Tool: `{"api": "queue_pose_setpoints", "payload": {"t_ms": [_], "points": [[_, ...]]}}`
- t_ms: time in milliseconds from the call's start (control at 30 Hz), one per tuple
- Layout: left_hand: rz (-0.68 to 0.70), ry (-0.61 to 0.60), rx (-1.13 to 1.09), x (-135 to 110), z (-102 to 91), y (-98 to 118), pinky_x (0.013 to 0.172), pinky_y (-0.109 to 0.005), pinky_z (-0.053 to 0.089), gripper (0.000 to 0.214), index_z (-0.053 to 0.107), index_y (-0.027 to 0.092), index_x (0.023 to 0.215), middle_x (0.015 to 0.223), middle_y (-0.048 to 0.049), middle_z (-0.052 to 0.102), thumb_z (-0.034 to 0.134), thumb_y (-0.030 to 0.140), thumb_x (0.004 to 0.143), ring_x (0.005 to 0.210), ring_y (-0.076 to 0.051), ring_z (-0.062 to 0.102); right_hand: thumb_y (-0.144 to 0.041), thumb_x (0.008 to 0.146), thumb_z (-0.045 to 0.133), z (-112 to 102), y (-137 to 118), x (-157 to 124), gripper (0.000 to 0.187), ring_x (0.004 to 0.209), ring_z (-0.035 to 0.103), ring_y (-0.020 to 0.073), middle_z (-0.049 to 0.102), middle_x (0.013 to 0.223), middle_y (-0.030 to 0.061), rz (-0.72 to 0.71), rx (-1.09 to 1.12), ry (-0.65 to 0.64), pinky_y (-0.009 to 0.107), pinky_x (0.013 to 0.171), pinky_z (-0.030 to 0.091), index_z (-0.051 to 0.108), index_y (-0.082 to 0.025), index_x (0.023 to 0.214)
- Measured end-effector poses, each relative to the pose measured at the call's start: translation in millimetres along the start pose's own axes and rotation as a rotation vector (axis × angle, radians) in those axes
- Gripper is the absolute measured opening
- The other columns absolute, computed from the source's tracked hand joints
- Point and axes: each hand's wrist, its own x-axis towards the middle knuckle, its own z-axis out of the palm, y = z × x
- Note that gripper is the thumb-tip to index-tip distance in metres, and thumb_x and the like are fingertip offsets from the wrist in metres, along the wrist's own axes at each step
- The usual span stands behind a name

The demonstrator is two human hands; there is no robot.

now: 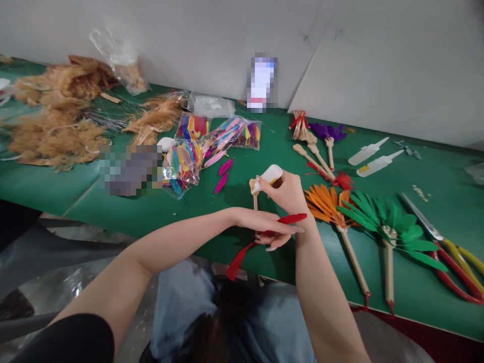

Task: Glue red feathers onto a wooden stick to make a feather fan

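My right hand (290, 195) is wrapped round a white plastic glue bottle (273, 173), its tip down against the rounded head of a wooden fan handle (255, 201). Beneath my right wrist, my left hand (270, 229) grips the lower part of that handle, which its fingers partly hide. A red feather (295, 219) sticks out along the left fingers, and a red tassel (237, 262) hangs below them over the table edge. Two loose magenta feathers (222, 182) lie to the left of the handle.
To the right lie an orange feather fan (328, 201), a green feather fan (393, 217), large scissors (449, 249) and two more glue bottles (378, 164). Bagged coloured feathers (185, 161) and tan fibre bundles (56, 136) cover the left. A phone (261, 83) leans against the wall.
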Motion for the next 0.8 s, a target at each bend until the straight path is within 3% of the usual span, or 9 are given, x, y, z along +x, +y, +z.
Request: {"api": "queue_pose_setpoints", "payload": {"t_ms": [133, 233, 333, 533, 667, 800], "points": [[-0.005, -0.006, -0.006, 0, -0.5, -2, 0.042, -0.023, 0.029, 0.055, 0.051, 0.017, 0.058, 0.046, 0.0006, 0.047, 0.035, 0.059, 0.089, 0.04, -0.009, 0.039, -0.052, 0.07, 0.065, -10, 3, 1, 0.034, 0.045, 0.049, 0.014, 0.056, 0.05, 0.001, 0.055, 0.061, 0.148, 0.029, 0.046, 0.039, 0.057, -0.019, 0.061], [-0.023, 0.008, -0.002, 0, -0.3, -3, 0.042, -0.023, 0.03, 0.056, 0.051, 0.016, 0.058, 0.047, 0.0002, 0.049, 0.035, 0.062, 0.087, 0.04, -0.008, 0.039, -0.051, 0.071, 0.065, -18, 0, 3, 0.032, 0.046, 0.051, 0.0137, 0.06, 0.057, 0.0022, 0.099, 0.381, 0.31, 0.029, 0.044, 0.041, 0.062, -0.019, 0.073], [-0.029, 0.009, -0.008, 0, 0.4, -3, 0.042, -0.023, 0.029, 0.057, 0.051, 0.016, 0.057, 0.046, 0.0002, 0.049, 0.035, 0.063, 0.087, 0.039, -0.008, 0.039, -0.05, 0.075, 0.06, -22, -5, 6, 0.032, 0.041, 0.047, 0.0113, 0.054, 0.052, -0.0019, 0.114, 0.668, 0.386, 0.026, 0.04, 0.036, 0.063, -0.019, 0.081], [-0.016, 0.007, -0.016, 0, 1.1, -2, 0.042, -0.023, 0.029, 0.058, 0.051, 0.016, 0.055, 0.044, 0.0009, 0.046, 0.036, 0.063, 0.086, 0.039, -0.008, 0.036, -0.055, 0.075, 0.054, -29, 7, 11, 0.034, 0.05, 0.053, 0.0105, 0.057, 0.063, -0.0017, 0.156, 1.047, 0.333, 0.021, 0.04, 0.035, 0.057, -0.022, 0.085], [0.001, -0.01, -0.01, 0, 0.9, -2, 0.043, -0.022, 0.029, 0.058, 0.05, 0.016, 0.056, 0.044, 0.0015, 0.045, 0.035, 0.062, 0.087, 0.039, -0.007, 0.035, -0.066, 0.076, 0.048, -35, 15, 11, 0.045, 0.059, 0.057, 0.0126, 0.06, 0.07, 0.0011, 0.174, 1.103, 0.274, 0.021, 0.042, 0.037, 0.057, -0.023, 0.086], [0.002, -0.01, -0.01, 1, 0.3, -3, 0.043, -0.023, 0.029, 0.058, 0.05, 0.016, 0.056, 0.044, 0.0014, 0.046, 0.034, 0.062, 0.087, 0.039, -0.008, 0.035, -0.071, 0.074, 0.044, -34, 7, 7, 0.052, 0.063, 0.06, 0.0151, 0.063, 0.073, 0.003, 0.154, 1.03, 0.211, 0.023, 0.042, 0.037, 0.059, -0.024, 0.089]]}}
